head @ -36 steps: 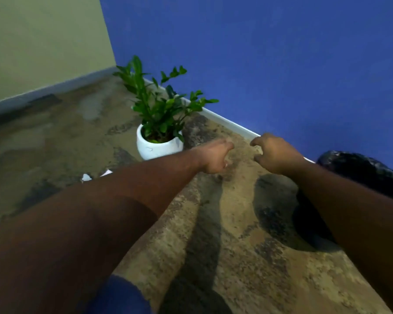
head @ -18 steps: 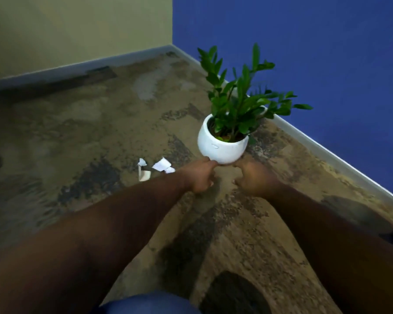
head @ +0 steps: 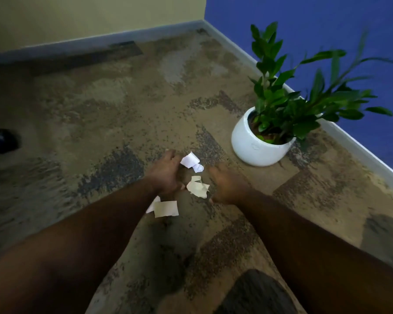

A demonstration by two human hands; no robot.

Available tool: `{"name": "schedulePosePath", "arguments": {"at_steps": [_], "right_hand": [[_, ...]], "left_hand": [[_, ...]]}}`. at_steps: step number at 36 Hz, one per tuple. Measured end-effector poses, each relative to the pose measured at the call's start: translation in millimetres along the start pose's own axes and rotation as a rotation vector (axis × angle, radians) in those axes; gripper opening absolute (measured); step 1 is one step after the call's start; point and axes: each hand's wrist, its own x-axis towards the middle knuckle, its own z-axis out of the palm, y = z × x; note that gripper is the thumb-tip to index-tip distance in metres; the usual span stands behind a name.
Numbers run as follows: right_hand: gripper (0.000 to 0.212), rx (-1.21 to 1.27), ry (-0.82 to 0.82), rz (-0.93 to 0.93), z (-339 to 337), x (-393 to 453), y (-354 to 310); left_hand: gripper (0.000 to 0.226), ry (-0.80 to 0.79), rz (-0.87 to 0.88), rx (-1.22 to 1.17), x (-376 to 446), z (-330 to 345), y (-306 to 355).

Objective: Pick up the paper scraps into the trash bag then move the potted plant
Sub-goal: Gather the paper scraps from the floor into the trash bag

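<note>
Low over the floor (head: 100,105), left hand (head: 166,174) and right hand (head: 227,185) either side of paper scraps (head: 197,186), fingers curled, grip unclear, plant (head: 262,141) nearby.

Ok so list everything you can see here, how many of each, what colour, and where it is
paper scraps: about five, white and off-white, on the carpet between and just beside the two hands
potted plant: one, green leaves in a round white pot, standing on the carpet by the blue wall, right of the scraps
carpet: one, mottled brown, tan and grey, covering the floor
baseboard: grey, along the foot of both walls
blue wall: one, at right
beige wall: one, at the back left
dark object: one, black, at the left edge, too cut off to identify
left hand: one, down at the scraps, fingers at the top white scrap
right hand: one, down beside the middle scrap
</note>
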Motion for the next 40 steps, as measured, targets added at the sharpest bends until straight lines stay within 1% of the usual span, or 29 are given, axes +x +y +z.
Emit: {"name": "schedulePosePath", "arguments": {"at_steps": [4,8,12,15,19,22,24,27,30,33,35,37,40], "right_hand": [[0.112,0.012,-0.032,-0.023,2,23,-13],[0.129,-0.062,-0.076,-0.009,6,43,-25],[0.134,-0.146,-0.108,-0.017,13,62,-31],[0.134,-0.21,-0.092,-0.038,19,71,-33],[0.135,-0.273,-0.177,-0.01,25,80,-36],[0.121,-0.296,-0.185,-0.027,25,81,-34],[0.106,-0.275,-0.132,-0.051,26,80,-32],[0.094,-0.244,-0.042,-0.088,31,73,-26],[0.074,-0.12,0.06,-0.095,38,59,-22],[0.046,-0.042,0.203,-0.096,48,42,-23],[0.036,-0.035,0.27,-0.073,55,33,-24],[0.03,-0.024,0.287,-0.043,60,25,-24],[0.024,-0.013,0.251,-0.038,61,15,-21]], "left_hand": [[0.104,0.03,-0.015,-0.004,16,3,-16],[0.109,0.013,-0.024,0.034,30,7,-26],[0.11,-0.037,-0.028,0.064,41,11,-31],[0.099,-0.079,-0.027,0.064,45,14,-32],[0.078,-0.091,0.001,0.131,46,16,-33],[0.058,-0.045,0.012,0.118,45,18,-33],[0.054,-0.021,0.009,0.118,43,18,-31],[0.043,0.019,-0.031,0.136,43,20,-24],[0.03,0.019,-0.076,0.152,44,22,-17],[0.025,0.011,-0.092,0.17,47,24,-12],[0.023,0.003,-0.094,0.165,48,25,-10],[0.022,-0.035,-0.103,0.142,47,25,-7],[0.02,-0.081,-0.118,0.145,42,27,-1]]}}
